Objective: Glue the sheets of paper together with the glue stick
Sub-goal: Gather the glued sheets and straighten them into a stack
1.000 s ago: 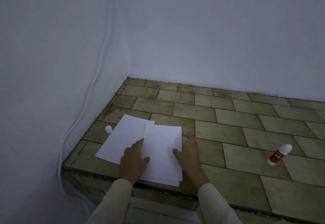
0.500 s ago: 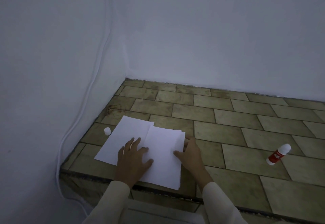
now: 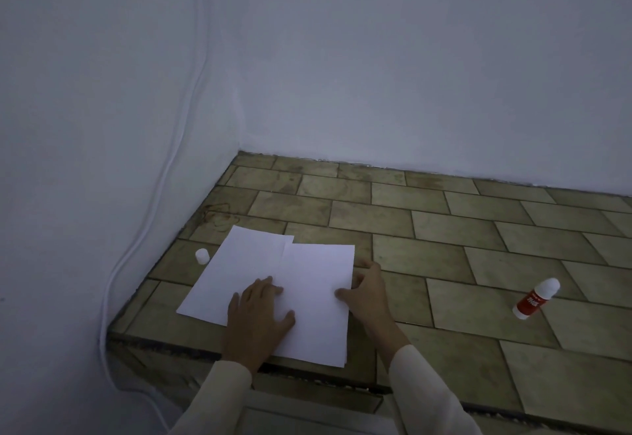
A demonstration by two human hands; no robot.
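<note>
Two white sheets lie overlapped near the front left corner of the tiled counter: a left sheet (image 3: 236, 270) and a right sheet (image 3: 318, 284) on top of it. My left hand (image 3: 258, 318) lies flat with straight fingers pressing where the sheets overlap. My right hand (image 3: 367, 292) rests at the right sheet's right edge, thumb on the paper and fingers on the tile beside it. The red and white glue stick (image 3: 536, 299) lies on its side far to the right, out of both hands. A small white cap (image 3: 202, 256) stands left of the sheets.
The tiled counter (image 3: 444, 263) ends in a front edge just under my wrists. White walls close the left and back sides. A white cable (image 3: 178, 147) runs down the left wall.
The right sheet slid up and left, squarer over the left sheet. My left hand flattened onto the overlap; my right hand stayed at the right edge.
</note>
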